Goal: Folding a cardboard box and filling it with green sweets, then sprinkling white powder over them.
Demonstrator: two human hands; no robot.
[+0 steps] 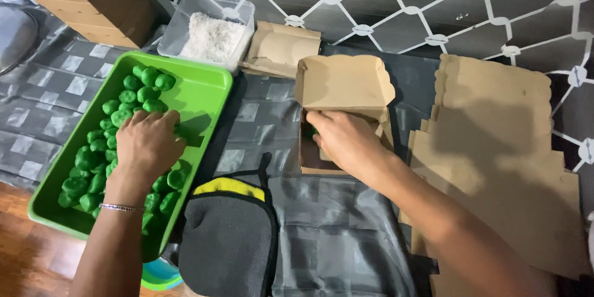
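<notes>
A bright green tray on the left holds several small green balls. My left hand lies palm down on the balls near the tray's middle, fingers curled over them; whether it grips one is hidden. My right hand reaches into an open brown paper box in the middle of the table, its fingertips at a green ball just showing inside. The box lid stands up behind that hand.
A clear plastic tub of white shredded flakes stands behind the tray. Folded brown paper boxes lie next to it, and a stack of flat ones covers the right side. A grey and yellow pouch lies in front.
</notes>
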